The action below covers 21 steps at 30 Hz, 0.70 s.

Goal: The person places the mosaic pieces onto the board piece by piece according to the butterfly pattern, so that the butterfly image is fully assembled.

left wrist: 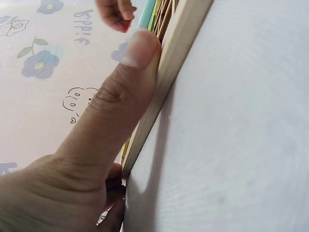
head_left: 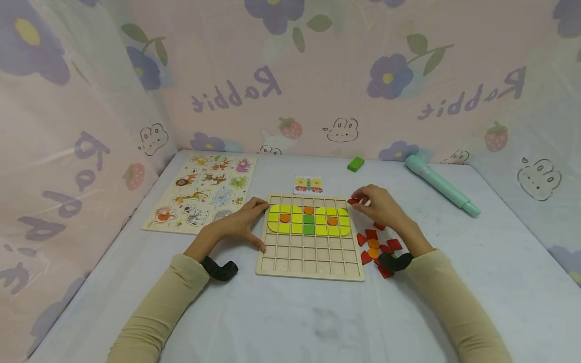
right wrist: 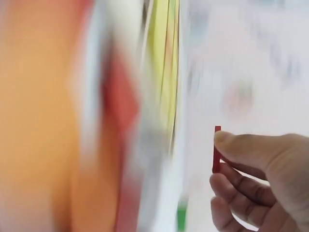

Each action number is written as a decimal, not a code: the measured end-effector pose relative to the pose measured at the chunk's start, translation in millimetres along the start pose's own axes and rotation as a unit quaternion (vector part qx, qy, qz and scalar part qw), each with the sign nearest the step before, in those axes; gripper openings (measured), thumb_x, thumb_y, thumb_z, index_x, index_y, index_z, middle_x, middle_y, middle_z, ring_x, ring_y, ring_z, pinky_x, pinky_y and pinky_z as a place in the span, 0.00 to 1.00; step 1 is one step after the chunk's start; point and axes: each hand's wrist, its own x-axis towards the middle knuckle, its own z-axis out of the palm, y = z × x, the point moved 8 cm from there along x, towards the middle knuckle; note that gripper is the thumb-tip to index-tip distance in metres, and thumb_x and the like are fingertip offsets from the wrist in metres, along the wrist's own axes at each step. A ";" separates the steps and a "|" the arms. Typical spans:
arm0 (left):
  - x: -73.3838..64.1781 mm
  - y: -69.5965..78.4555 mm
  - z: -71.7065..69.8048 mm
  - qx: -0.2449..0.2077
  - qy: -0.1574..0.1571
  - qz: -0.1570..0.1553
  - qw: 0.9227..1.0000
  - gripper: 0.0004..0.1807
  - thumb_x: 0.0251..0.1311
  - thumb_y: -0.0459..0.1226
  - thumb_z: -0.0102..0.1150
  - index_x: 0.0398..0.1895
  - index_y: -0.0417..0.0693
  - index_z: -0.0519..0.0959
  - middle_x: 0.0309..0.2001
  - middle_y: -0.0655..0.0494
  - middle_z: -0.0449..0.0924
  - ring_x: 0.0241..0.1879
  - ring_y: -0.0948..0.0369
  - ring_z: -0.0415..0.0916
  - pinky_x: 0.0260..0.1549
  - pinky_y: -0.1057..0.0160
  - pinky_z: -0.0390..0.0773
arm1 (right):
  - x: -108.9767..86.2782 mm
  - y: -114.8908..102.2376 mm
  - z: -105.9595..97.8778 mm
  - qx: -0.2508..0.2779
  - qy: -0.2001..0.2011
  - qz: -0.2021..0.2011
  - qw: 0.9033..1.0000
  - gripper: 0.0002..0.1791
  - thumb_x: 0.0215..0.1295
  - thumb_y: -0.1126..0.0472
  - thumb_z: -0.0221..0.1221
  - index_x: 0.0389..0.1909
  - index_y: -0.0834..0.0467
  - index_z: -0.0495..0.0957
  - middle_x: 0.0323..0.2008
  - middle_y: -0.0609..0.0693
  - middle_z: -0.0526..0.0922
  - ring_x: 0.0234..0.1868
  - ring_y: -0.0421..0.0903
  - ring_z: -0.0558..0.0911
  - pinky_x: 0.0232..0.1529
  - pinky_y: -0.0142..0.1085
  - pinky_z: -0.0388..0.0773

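Note:
A wooden grid board (head_left: 310, 257) lies flat, its upper rows filled with yellow tiles (head_left: 285, 229), green squares (head_left: 308, 224) and orange discs (head_left: 308, 210). My left hand (head_left: 241, 222) rests along the board's left edge, thumb and fingers spread apart; in the left wrist view the straight thumb (left wrist: 111, 101) presses against the wooden rim. Just beyond the board's upper right corner, my right hand (head_left: 379, 204) pinches a red tile (right wrist: 217, 150) between thumb and fingertips, held on edge. Its exact shape cannot be told.
Loose red tiles (head_left: 394, 244) and orange discs (head_left: 373, 253) lie right of the board. Behind it is a butterfly pattern card (head_left: 308, 185). An animal puzzle board (head_left: 199, 189) lies left; a green block (head_left: 356, 164) and teal microphone-shaped object (head_left: 442, 185) lie at the back right.

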 end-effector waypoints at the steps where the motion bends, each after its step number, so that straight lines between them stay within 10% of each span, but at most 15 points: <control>1: -0.1 -0.1 -0.2 0.000 0.000 0.001 1.000 0.65 0.30 0.60 0.75 0.70 0.38 0.53 0.65 0.47 0.51 0.66 0.53 0.52 0.65 0.53 0.57 | 2.3 -19.3 5.4 0.008 0.000 -0.029 1.000 0.13 0.60 0.64 0.62 0.44 0.64 0.79 0.39 0.55 0.80 0.38 0.48 0.77 0.40 0.42 0.77; 10: 0.0 0.7 -1.0 -0.006 -0.001 0.000 1.000 0.64 0.31 0.58 0.75 0.70 0.38 0.53 0.65 0.46 0.51 0.67 0.52 0.51 0.65 0.52 0.56 | 11.2 -148.8 72.4 0.042 -0.083 -0.185 0.978 0.10 0.57 0.61 0.65 0.40 0.58 0.81 0.36 0.46 0.80 0.38 0.43 0.77 0.40 0.32 0.76; 21: 0.0 1.6 -0.9 -0.004 0.002 0.017 1.000 0.62 0.32 0.54 0.77 0.69 0.35 0.54 0.64 0.44 0.53 0.66 0.51 0.52 0.65 0.51 0.57 | 22.7 -171.0 109.3 0.047 -0.115 -0.212 0.969 0.09 0.58 0.61 0.64 0.39 0.58 0.82 0.35 0.47 0.81 0.38 0.41 0.75 0.41 0.29 0.74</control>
